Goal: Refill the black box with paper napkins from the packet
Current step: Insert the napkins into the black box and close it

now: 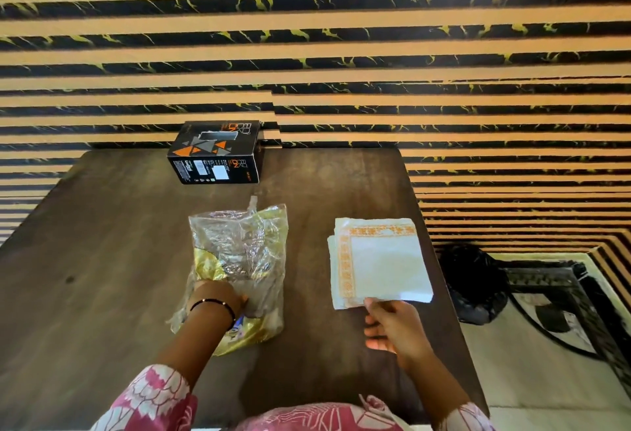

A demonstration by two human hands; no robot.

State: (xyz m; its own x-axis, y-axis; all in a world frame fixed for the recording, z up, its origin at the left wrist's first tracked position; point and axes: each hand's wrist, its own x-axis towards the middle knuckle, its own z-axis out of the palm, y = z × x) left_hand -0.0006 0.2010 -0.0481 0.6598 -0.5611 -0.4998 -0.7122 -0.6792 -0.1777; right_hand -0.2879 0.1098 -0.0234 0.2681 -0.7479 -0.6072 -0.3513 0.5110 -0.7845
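Nearest, two pink-and-white patterned sleeves (150, 396) reach out over a dark brown wooden table (102, 259). On the left, the left hand (218, 297), with a thin black bracelet (213, 304) on its wrist, lies on the near part of a crumpled clear-and-gold plastic packet (239, 259); its fingers curl down against the film, though whether they grip or just press it I cannot tell. What the packet holds is hard to make out through the creases and glare. On the right, the right hand (392, 324) pinches the near edge of a stack of white paper napkins (379, 263) with an orange patterned border; the stack sits over the table near its right edge, well apart from the packet.

Farther back, near the far edge of the table, stands the black box (215, 154), printed with orange and grey triangles and small text. It looks closed from this angle, and its inside is hidden.

Behind the table rises a wall (341, 37) of orange and black marbled stripes. To the right, lower down, lie a pale floor (532, 382) and a dark rounded object (471, 283), too blurred to name.
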